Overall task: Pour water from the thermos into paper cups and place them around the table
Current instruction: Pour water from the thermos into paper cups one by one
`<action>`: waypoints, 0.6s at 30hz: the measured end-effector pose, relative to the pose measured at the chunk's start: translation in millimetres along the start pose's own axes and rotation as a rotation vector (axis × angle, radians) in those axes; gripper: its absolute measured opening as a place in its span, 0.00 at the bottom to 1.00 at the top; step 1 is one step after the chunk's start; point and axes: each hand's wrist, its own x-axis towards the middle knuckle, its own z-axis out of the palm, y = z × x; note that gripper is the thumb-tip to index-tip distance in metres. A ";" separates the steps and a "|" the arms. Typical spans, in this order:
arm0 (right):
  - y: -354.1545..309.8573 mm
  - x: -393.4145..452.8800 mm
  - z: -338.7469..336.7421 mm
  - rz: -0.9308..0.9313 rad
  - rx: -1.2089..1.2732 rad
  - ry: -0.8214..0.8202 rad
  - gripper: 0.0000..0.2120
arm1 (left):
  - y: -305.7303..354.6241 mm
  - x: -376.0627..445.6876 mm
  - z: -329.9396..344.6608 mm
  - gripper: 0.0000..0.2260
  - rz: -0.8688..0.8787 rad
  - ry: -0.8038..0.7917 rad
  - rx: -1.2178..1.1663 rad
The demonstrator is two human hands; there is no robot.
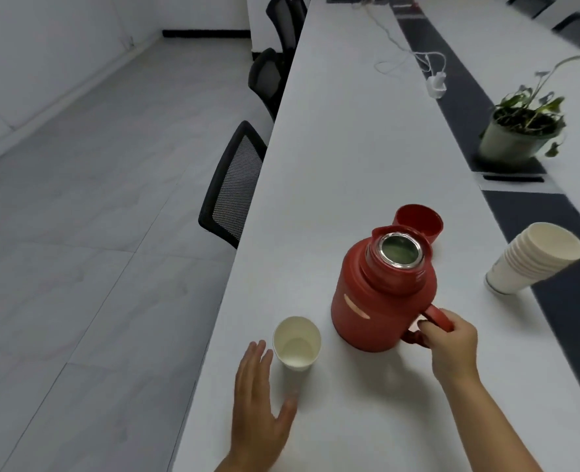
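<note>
A red thermos [377, 298] stands upright on the white table [349, 148], its mouth uncovered. Its red lid [418, 221] lies just behind it. My right hand [452, 349] grips the thermos handle. A single white paper cup [297, 342] stands upright to the left of the thermos; I cannot tell whether it holds water. My left hand [261, 400] lies flat with straight fingers beside the cup, its fingertips close to the cup's left side. A stack of several paper cups [533, 260] leans at the right.
A potted plant [520, 131] stands on the dark centre strip [458, 83] at the far right. A white charger and cable [435, 81] lie further back. Black mesh chairs [230, 185] are tucked along the table's left edge, beside grey floor.
</note>
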 end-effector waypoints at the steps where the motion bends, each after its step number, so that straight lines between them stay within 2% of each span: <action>1: -0.4 -2.1 -8.3 0.001 0.009 -0.012 0.09 | 13.7 6.3 0.4 0.23 0.032 -0.010 -0.060; 4: -4.8 -10.3 -33.9 0.004 -0.002 -0.034 0.06 | 56.7 23.5 2.0 0.29 0.006 -0.206 -0.257; 6: -7.5 -17.3 -49.4 -0.005 -0.032 -0.032 0.15 | 84.7 37.6 3.9 0.38 -0.159 -0.393 -0.340; 8: -14.0 -27.1 -63.0 -0.023 -0.073 -0.044 0.20 | 106.4 49.6 10.2 0.46 -0.303 -0.487 -0.397; 11: -22.9 -40.8 -81.0 -0.073 -0.197 -0.123 0.10 | 122.9 55.4 19.2 0.50 -0.352 -0.507 -0.545; 15: -34.4 -50.7 -101.1 -0.125 -0.360 -0.172 0.08 | 131.0 35.2 21.0 0.44 -0.362 -0.456 -0.725; 18: -47.0 -58.7 -101.2 -0.174 -0.496 -0.208 0.06 | 136.9 18.1 17.5 0.39 -0.443 -0.369 -0.828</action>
